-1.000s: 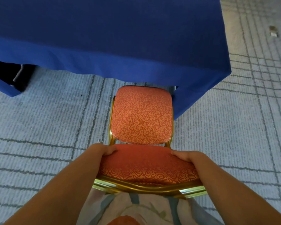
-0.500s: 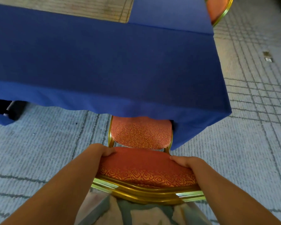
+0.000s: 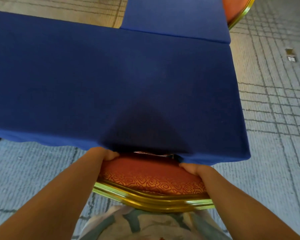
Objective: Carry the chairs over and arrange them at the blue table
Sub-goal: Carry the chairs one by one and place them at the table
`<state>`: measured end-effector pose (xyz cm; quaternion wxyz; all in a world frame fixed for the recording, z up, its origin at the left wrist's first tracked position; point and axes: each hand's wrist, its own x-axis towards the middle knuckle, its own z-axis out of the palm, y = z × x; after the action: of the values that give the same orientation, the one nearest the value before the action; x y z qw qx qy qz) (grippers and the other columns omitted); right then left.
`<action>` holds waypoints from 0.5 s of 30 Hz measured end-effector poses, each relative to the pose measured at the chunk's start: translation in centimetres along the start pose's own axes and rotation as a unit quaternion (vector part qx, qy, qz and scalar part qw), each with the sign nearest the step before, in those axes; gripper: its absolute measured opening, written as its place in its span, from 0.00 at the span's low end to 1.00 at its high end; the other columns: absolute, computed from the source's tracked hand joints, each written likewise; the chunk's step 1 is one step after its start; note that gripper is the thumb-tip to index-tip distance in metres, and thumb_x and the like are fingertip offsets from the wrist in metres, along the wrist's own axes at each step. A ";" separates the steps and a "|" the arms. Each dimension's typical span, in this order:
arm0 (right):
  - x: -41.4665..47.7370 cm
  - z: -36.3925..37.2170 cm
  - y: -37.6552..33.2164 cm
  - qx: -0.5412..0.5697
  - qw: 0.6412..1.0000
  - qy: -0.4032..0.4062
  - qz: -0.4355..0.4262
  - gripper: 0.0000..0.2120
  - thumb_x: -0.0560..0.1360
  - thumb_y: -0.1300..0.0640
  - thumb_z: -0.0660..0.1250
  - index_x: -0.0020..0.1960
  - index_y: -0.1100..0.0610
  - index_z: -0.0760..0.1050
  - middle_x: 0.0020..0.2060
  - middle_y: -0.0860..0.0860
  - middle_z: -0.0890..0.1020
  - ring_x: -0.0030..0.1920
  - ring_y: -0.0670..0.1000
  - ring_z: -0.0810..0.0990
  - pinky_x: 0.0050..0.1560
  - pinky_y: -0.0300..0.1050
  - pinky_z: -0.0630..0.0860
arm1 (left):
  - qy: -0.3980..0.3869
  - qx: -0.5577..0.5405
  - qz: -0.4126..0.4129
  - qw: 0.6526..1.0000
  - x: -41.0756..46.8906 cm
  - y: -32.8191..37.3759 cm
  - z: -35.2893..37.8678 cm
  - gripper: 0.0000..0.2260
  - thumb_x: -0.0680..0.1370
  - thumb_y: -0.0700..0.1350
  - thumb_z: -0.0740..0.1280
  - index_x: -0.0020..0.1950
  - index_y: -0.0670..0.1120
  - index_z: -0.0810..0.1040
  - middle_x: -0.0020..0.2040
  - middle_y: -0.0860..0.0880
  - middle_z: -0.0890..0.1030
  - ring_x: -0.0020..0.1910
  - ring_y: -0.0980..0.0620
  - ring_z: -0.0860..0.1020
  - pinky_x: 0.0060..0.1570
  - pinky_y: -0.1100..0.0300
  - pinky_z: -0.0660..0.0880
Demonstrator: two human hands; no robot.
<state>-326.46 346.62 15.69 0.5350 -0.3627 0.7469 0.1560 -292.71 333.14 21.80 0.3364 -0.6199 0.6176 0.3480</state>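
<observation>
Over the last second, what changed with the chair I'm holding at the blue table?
The chair slid forward under the blue table; its seat, fully visible before, is now hidden beneath it. The left hand and right hand kept their grip on the top corners of its back.

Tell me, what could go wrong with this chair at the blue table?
1. The blue tablecloth hangs right down onto the chair, hiding its seat, so a further push might snag the cloth and drag it.
2. The left hand and right hand grip the chair's top close to the cloth's edge, so fingers could get pinched against the table.
</observation>
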 end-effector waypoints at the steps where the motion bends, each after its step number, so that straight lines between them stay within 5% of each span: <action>1: -1.8 -0.6 -1.5 0.004 1.000 0.001 0.006 0.31 0.76 0.40 0.56 0.78 0.43 0.56 0.73 0.55 0.68 0.66 0.57 0.72 0.68 0.55 0.68 | 0.000 -0.007 -0.003 1.000 0.4 0.1 -0.2 0.34 0.78 0.62 0.60 0.79 0.46 0.56 0.78 0.46 0.58 0.76 0.46 0.59 0.73 0.53 0.57; 8: -2.0 -2.4 -3.5 0.022 0.998 0.001 0.060 0.28 0.82 0.43 0.56 0.79 0.50 0.57 0.77 0.55 0.60 0.74 0.57 0.63 0.72 0.51 0.61 | -0.026 -0.030 -0.011 0.999 1.9 0.6 -1.0 0.35 0.78 0.61 0.62 0.79 0.47 0.55 0.78 0.45 0.56 0.76 0.45 0.57 0.72 0.53 0.58; 15: -2.7 -1.9 -4.1 0.020 0.997 -0.019 0.071 0.27 0.81 0.42 0.56 0.77 0.50 0.60 0.74 0.57 0.66 0.69 0.57 0.70 0.66 0.49 0.67 | -0.051 0.020 0.002 0.999 1.5 0.5 -1.1 0.34 0.78 0.62 0.59 0.79 0.49 0.53 0.79 0.45 0.56 0.76 0.43 0.57 0.72 0.50 0.59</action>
<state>-324.41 343.62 19.54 0.5434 -0.2949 0.7638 0.1856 -293.22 331.40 21.12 0.3787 -0.5933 0.6080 0.3674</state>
